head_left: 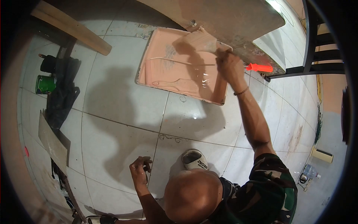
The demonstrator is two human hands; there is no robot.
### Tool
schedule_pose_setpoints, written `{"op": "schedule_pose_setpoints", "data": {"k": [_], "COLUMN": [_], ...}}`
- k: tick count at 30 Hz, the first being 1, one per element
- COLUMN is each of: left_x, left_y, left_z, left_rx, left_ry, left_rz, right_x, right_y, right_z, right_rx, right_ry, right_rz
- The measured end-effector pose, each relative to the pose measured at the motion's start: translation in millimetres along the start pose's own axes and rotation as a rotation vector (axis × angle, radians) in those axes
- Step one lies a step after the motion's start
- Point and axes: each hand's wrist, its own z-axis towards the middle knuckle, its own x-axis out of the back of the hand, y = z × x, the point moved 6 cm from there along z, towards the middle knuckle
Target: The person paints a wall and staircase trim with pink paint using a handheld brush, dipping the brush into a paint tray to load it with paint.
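My right hand (232, 69) is closed around a wide paintbrush (204, 42), its bristles coated in peach paint. The brush is over the upper right part of a paint tray (143, 71) coated with peach paint. Fingers cover the brush's handle. A thin metal rod with an orange handle (261, 67) lies across the tray, passing by my right hand; its far end is in the paint. My left hand (140, 168) hangs beside my knee, fingers loosely curled and apart, with nothing visible in them.
A large brown board (223, 16) stands behind the tray. A wooden plank (74, 30) juts in at upper left. A green can (46, 84) and dark cloth (61, 93) lie left. A black metal frame (324, 69) stands right, with a plastic bottle (309, 171) below.
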Motion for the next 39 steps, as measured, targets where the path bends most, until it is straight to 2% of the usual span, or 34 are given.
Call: {"op": "schedule_pose_setpoints", "data": {"k": [1,2,3,5,8,10,12,19,21,26,31,33,39], "left_x": [1.6,2.6,2.7,3.5,3.2,0.9,-1.6,3.2,1.8,2.4,4.6,6.5,11.3], "left_y": [0.7,1.8,3.3,3.9,-1.3,2.1,2.2,-5.2,-1.7,0.9,2.4,2.6,2.0], "left_z": [-0.9,-1.2,-1.2,-0.9,0.3,0.8,0.3,0.5,0.3,-0.6,-4.6,-7.1,-8.3], "left_rx": [-0.01,-0.01,-0.011,-0.012,0.047,-0.013,0.016,0.081,0.051,-0.01,0.04,0.038,0.035], "left_ry": [0.0,0.006,0.002,-0.003,0.008,-0.033,-0.018,-0.012,-0.013,-0.024,0.039,0.051,0.069], "left_rz": [0.002,-0.001,0.011,0.022,0.019,0.092,0.064,-0.012,0.015,-0.008,-0.039,-0.047,-0.056], "right_x": [4.8,12.9,19.3,22.8,35.0,35.7,35.1,35.6,32.7,-11.0,-57.5,-55.0,-22.5], "right_y": [5.1,6.5,9.9,8.1,0.1,1.1,-1.9,-3.6,-9.2,-11.9,-10.7,-2.8,36.0], "right_z": [5.0,9.1,15.1,28.4,38.0,41.9,48.3,17.0,0.1,1.0,16.2,14.7,-12.2], "right_rx": [-0.029,0.036,0.039,0.127,0.129,0.116,0.225,0.144,0.168,0.096,0.159,0.115,-0.04], "right_ry": [-0.031,0.074,0.075,-0.139,-0.161,-0.175,-0.127,-0.248,-0.122,0.008,0.026,0.16,0.172], "right_rz": [-0.041,-0.05,-0.049,-0.093,-0.167,-0.227,-0.21,-0.219,-0.054,0.062,-0.054,-0.058,-0.018]}}
